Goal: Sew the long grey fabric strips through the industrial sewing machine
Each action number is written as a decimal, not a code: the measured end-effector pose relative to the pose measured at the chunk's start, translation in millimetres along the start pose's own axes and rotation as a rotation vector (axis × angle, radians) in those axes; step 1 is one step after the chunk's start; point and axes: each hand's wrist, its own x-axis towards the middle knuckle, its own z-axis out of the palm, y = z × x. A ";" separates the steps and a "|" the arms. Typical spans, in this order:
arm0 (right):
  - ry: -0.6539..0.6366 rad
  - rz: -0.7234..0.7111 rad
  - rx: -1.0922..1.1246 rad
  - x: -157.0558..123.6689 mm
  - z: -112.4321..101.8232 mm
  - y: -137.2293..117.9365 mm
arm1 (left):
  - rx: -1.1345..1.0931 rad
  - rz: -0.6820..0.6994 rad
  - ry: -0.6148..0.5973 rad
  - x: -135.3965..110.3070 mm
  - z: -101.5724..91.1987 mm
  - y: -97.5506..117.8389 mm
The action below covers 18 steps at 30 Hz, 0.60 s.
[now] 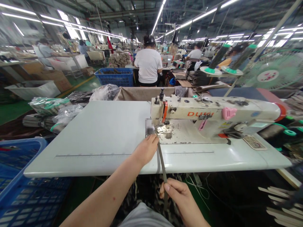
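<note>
A long, narrow grey-brown strip [162,160] runs from the needle area of a white sewing machine [213,113] down over the table's front edge. My left hand [149,145] is closed on the strip's upper part, just in front of the presser foot. Below the edge, my right hand [175,190] pinches the same strip between thumb and fingers, and its end hangs beneath. Beyond my left hand, a small dark piece [150,131] lies beside the needle plate [164,129]; I cannot make out whether it joins the strip.
The pale tabletop [101,132] carries a printed ruler line. Blue baskets [40,146] stand at the left, near plastic-wrapped bundles [49,105]. Thread cones [219,56] and a green fan [267,74] rise at the right. Ahead sits a person in a white shirt [148,64].
</note>
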 end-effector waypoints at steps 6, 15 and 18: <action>-0.027 -0.005 0.033 -0.1 -0.6 -0.3 | 0.039 0.016 0.016 0.5 0.8 1.0; -0.079 -0.112 -0.057 3.1 -2.8 0.8 | 0.056 0.015 0.018 1.0 -7.4 5.7; -0.038 -0.121 -0.065 7.5 -2.4 2.5 | 0.072 0.023 0.017 1.4 -5.5 4.8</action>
